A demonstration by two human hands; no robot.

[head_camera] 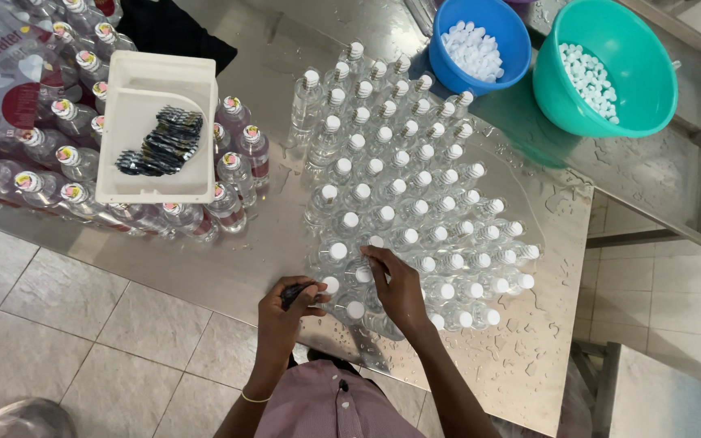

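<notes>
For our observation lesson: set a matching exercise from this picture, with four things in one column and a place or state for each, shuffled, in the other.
Things:
1. blue bowl
2. white tray
3. left hand
4. right hand

Places or states:
A. resting on sealed bottles
B. fingertips on a white bottle cap
C. beside the green bowl
D. pinching a small dark piece

Pairs: 1-C, 2-A, 3-D, 4-B
</notes>
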